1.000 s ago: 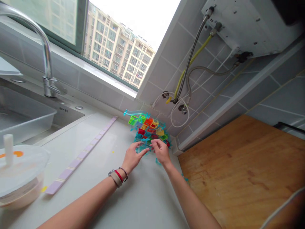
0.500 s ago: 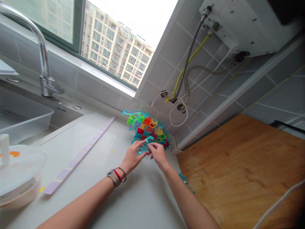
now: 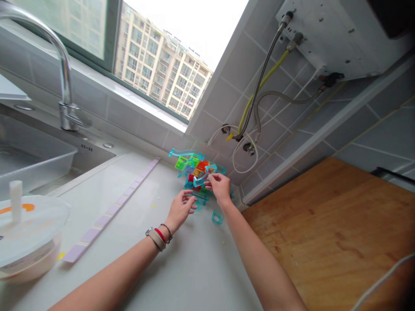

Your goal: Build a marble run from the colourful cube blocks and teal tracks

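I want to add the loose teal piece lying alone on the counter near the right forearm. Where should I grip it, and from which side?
The small teal piece looks like an open, hollow square frame lying apart from the colourful pile. Probably best to come from above and pinch two opposite walls between thumb and finger. The right forearm lies just beside it, so the left hand has the freer approach.

Two bare forearms, no sleeves in view. Left hand (image 3: 180, 209): bare, no rings visible. Left wrist: watch (image 3: 156, 239) with beige band, metal buckle at edge; red cord bracelet (image 3: 161, 234) just beside it; thin dark beaded bracelet (image 3: 168, 230) nearest hand. Right hand (image 3: 221, 187): bare, wrist bare, nothing worn.
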Demonstrator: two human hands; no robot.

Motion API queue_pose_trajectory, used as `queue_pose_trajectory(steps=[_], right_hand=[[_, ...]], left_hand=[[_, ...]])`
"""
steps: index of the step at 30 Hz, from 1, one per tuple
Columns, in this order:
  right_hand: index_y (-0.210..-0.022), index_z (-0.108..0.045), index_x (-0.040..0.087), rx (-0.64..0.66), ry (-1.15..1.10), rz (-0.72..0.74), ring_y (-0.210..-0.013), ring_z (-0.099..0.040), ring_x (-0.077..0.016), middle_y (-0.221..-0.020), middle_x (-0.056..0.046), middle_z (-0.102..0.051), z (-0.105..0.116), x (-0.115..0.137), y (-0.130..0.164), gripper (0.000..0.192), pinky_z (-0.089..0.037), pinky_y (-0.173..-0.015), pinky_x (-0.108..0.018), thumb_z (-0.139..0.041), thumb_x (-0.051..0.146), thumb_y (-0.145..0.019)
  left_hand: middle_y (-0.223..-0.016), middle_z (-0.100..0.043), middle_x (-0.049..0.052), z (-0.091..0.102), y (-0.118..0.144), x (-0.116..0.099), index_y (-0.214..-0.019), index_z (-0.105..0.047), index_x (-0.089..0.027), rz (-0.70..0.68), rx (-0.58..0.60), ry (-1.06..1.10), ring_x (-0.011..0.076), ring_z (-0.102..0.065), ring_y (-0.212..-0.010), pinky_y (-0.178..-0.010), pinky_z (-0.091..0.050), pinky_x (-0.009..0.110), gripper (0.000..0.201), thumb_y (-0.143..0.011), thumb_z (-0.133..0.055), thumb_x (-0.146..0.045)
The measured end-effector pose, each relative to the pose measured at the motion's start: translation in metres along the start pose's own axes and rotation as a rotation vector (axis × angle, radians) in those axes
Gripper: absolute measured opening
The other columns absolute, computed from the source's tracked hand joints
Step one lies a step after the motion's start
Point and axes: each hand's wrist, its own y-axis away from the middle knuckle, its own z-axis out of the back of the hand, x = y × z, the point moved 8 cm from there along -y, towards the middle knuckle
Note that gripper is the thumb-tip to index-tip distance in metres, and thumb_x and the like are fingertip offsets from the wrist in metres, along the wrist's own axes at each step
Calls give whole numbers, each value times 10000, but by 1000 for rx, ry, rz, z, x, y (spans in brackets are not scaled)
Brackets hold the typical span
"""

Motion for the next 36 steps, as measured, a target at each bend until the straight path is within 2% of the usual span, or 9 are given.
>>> queue_pose_trajectory(steps=[5, 8, 12, 16, 20, 25, 32, 36], right_hand=[[-747, -659, 159, -77, 141, 60, -622, -766, -223, -630, -27, -701, -7, 13, -19, 160, -605, -462, -231, -710, 307, -780], [-704, -647, 167, -82, 201, 27, -572, -751, -213, -606, -23, -699, -15, 7, -18, 133, -598, -455, -231, -686, 270, -778], [-678, -629, 182, -109, 298, 57, -553, -743, -204, -592, -21, -700, -21, 3, -15, 118, -587, -473, -225, -634, 239, -781], [-676, -603, 199, -124, 335, 65, -552, -743, -205, -612, -31, -716, -24, 1, -15, 143, -570, -474, -223, -626, 282, -790], [-665, -583, 213, -139, 264, -15, -524, -733, -209, -632, -36, -725, -28, -10, -15, 174, -569, -454, -243, -640, 315, -795], [-660, -569, 206, -148, 120, -152, -496, -722, -193, -609, -33, -710, -32, -29, -16, 168, -560, -427, -223, -653, 256, -796], [-727, -582, 174, -96, -54, -283, -542, -747, -199, -618, -64, -720, -46, -38, -15, 164, -579, -440, -210, -667, 241, -851], [-715, -597, 156, -92, -85, -305, -514, -736, -194, -621, -87, -721, -49, -40, -14, 204, -581, -435, -207, -674, 257, -875]], left_hand=[[-824, -732, 64, -3, 2, -2, -983, -632, -165, -20, 28, -80, 149, -678, -623, -532, -531, 244, 327, -804, -653, -438], [-812, -737, 61, -4, 2, -1, -946, -632, -170, -24, 26, -89, 146, -667, -609, -532, -522, 246, 291, -800, -640, -421], [-806, -735, 57, -5, 3, -1, -934, -632, -175, -27, 25, -98, 146, -663, -608, -526, -507, 241, 278, -803, -629, -420], [-785, -732, 46, -5, 4, 0, -909, -630, -181, -14, 19, -76, 143, -654, -596, -521, -497, 240, 262, -782, -637, -411], [-773, -728, 40, -7, 5, 0, -910, -631, -182, -12, 24, -71, 142, -648, -589, -516, -491, 240, 258, -774, -633, -402], [-777, -727, 39, -7, 6, -2, -908, -628, -183, -5, 25, -62, 139, -639, -581, -513, -482, 240, 271, -764, -635, -412], [-790, -729, 43, -7, 7, -2, -919, -630, -183, -8, 32, -75, 141, -635, -588, -513, -475, 241, 273, -771, -621, -412], [-791, -732, 44, -7, 7, -1, -918, -632, -182, -13, 30, -73, 143, -639, -591, -516, -477, 243, 275, -773, -626, -415]])
